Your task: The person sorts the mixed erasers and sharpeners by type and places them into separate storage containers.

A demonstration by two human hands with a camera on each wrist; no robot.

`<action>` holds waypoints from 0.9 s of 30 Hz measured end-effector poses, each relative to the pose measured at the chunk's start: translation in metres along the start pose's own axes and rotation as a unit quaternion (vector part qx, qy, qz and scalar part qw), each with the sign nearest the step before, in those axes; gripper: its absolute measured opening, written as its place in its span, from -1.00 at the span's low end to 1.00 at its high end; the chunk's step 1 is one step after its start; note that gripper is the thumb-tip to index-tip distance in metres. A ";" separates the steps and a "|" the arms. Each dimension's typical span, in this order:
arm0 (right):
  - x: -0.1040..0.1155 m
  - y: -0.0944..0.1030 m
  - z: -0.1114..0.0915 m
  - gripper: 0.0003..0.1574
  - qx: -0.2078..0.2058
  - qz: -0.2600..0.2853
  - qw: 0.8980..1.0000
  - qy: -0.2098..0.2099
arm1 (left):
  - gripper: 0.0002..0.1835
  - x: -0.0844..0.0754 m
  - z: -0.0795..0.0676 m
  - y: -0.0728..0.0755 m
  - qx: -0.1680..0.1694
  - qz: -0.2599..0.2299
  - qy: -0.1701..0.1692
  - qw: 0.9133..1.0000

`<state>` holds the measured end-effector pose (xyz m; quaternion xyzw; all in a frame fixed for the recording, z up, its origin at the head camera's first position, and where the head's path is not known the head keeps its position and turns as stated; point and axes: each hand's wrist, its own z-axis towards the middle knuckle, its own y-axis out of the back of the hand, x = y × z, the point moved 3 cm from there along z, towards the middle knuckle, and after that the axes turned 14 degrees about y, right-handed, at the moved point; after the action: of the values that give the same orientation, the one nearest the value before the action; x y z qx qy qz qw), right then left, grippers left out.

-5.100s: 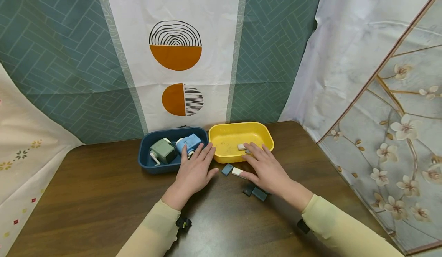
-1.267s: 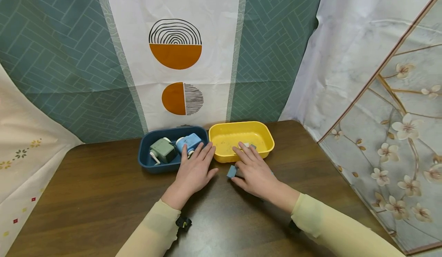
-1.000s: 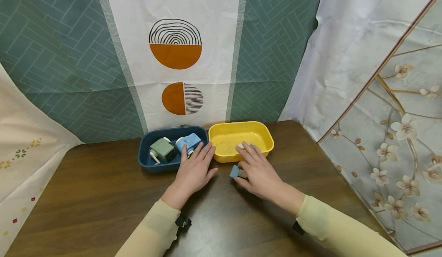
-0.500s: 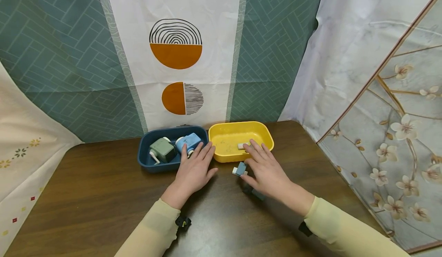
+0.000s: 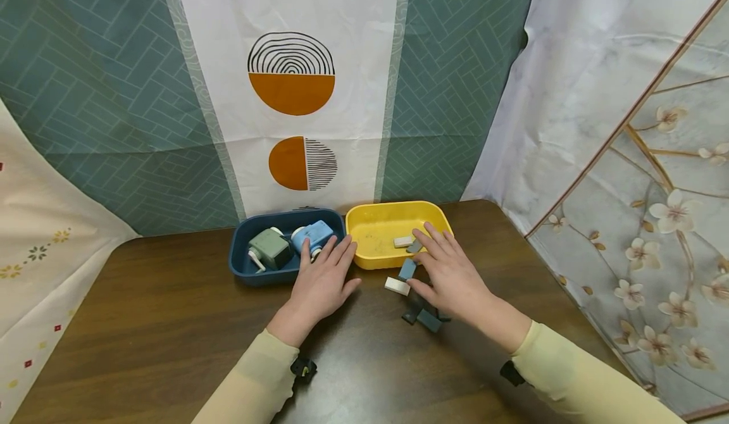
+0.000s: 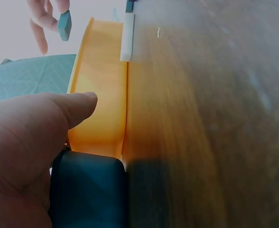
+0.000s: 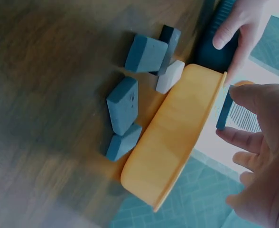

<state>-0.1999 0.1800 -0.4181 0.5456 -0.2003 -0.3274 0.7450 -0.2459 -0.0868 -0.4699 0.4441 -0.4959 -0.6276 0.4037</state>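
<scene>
In the head view my right hand (image 5: 455, 281) pinches a small blue slant-ended block (image 5: 407, 269), shaped like an eraser, at the front rim of the yellow tray (image 5: 364, 261). The right wrist view shows this blue block (image 7: 225, 110) edge-on between thumb and fingertips, raised off the table. A white block (image 5: 397, 286) lies just below it, with several dark blocks (image 5: 429, 321) nearer me, partly under the hand. My left hand (image 5: 321, 288) is spread, its fingers over the right end of the navy tray (image 5: 256, 280); whether they touch its rim I cannot tell.
Inside the yellow tray lie a white block (image 5: 403, 242) and a grey block (image 5: 414, 247). The navy tray holds a green boxy item (image 5: 270, 248) with a white crank and a similar blue item (image 5: 316, 233). Patterned cloths hang behind the wooden table (image 5: 171, 323).
The blue block lay on the table left of the white one 5.1 seconds ago. My right hand has since picked it up and carried it right. The left hand keeps its place.
</scene>
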 end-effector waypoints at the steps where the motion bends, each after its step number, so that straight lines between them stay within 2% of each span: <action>1: -0.001 0.001 0.001 -0.44 -0.003 -0.002 1.000 0.000 | -0.13 0.000 0.000 0.000 0.001 0.001 0.000 1.000; 18: -0.033 0.013 0.005 -0.51 -0.023 0.009 0.999 -0.035 | -0.11 0.000 0.000 -0.001 0.007 0.000 0.001 1.000; 27: -0.047 0.013 0.009 -0.51 -0.024 0.027 0.998 -0.060 | -0.11 0.000 -0.001 0.000 0.000 -0.005 0.000 1.000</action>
<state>-0.2352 0.2093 -0.3999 0.5016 -0.2510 -0.3441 0.7530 -0.2452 -0.0868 -0.4695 0.4463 -0.4940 -0.6294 0.4008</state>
